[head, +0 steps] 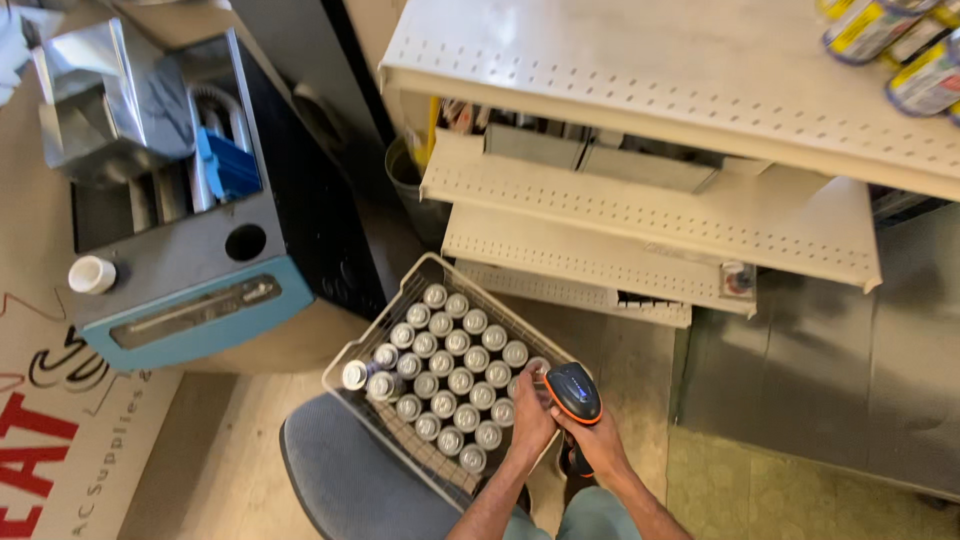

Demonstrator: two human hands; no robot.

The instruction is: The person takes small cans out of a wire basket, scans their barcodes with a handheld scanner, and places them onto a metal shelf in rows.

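Low centre of frame: white wire basket (342, 362) resting on a grey padded stool seat (345, 478), packed with upright silver-capped spray cans (458, 378) in diagonal rows; one can lies on its side at the basket's left edge. Right hand (590, 445) wrapped around a black and orange handheld scanner (573, 392), its head just beside the basket's right corner. Left hand (532, 415) curled at the rightmost cans, fingers touching them. Cream perforated metal shelves (640, 215) fill upper right; a blue and grey machine (190, 290) sits upper left.
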